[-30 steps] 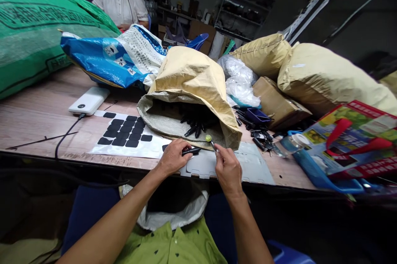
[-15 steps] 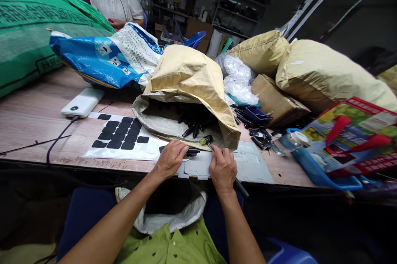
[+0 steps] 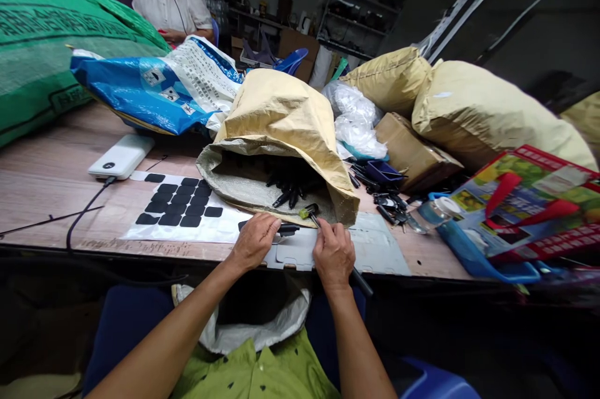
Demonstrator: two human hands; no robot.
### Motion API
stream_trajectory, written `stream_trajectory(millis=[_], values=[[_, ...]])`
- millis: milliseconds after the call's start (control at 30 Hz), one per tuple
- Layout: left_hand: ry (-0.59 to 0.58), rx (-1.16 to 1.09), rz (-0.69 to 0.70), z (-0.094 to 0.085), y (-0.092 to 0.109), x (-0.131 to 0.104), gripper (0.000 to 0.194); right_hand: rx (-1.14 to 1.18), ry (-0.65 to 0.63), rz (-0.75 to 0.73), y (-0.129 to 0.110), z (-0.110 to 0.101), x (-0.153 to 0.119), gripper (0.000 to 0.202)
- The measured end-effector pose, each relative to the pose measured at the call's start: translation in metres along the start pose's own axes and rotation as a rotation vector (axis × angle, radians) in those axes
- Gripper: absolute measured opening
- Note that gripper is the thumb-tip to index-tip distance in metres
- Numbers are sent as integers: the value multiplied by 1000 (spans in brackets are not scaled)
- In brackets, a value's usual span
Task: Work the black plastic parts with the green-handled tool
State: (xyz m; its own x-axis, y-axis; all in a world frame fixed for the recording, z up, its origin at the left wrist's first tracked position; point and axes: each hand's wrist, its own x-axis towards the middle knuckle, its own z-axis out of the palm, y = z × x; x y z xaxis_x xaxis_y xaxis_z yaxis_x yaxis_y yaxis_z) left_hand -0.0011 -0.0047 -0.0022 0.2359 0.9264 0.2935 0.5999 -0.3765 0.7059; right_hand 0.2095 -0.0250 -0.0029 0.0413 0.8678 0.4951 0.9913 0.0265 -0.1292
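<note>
My left hand (image 3: 257,237) is closed at the table's front edge, fingers pinched on a slim black part (image 3: 289,230) that sticks out to the right. Its exact kind is unclear. My right hand (image 3: 334,254) is wrapped round a small hammer (image 3: 313,211) with a yellow-green and black head, a metal shaft and a dark handle end behind the fist. The hammer head is at the lip of an open tan woven sack (image 3: 281,102). Inside the sack lie several black elongated pieces (image 3: 291,194). Beneath both hands is a grey flat board (image 3: 379,246).
A white sheet with black rounded squares (image 3: 174,206) lies left, near a white power bank (image 3: 122,156) with a cable. Rightward are loose black parts (image 3: 391,204), a jar (image 3: 438,211) and a colourful bag (image 3: 529,211) in a blue tray. A person (image 3: 171,5) sits across the table.
The whole view has shifted slightly, so things appear a little further left. Both hands keep nearly the same positions and grips.
</note>
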Motion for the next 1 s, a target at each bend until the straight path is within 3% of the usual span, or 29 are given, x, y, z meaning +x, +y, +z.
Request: stream_trajectory(millis=[167,300,400,500,567,733,833,900,1000], values=[[6,-47,-3,-2,0,2,37,1,13,-4,-1,0,0,31],[-25,-80,116,-15,18,-12,38,-12,11,-8,0,1,0,31],[-218,-151,199,-25,37,-40,31,-13,15,-9,0,0,0,30],[-495,-155,137,-24,41,-73,23,-8,19,-2,-1,0,1,30],[-588,-42,20,-14,29,-91,17,-4,22,-3,-1,0,1,30],[-700,312,-329,23,-25,-111,20,-9,23,-10,-1,0,1,30],[-747,349,-400,32,-37,-113,26,-12,18,-10,-1,0,1,31],[-764,306,-355,27,-28,-109,22,-14,15,-12,-1,0,1,31],[-782,102,-159,7,4,-91,15,-21,10,-12,-1,1,0,31]])
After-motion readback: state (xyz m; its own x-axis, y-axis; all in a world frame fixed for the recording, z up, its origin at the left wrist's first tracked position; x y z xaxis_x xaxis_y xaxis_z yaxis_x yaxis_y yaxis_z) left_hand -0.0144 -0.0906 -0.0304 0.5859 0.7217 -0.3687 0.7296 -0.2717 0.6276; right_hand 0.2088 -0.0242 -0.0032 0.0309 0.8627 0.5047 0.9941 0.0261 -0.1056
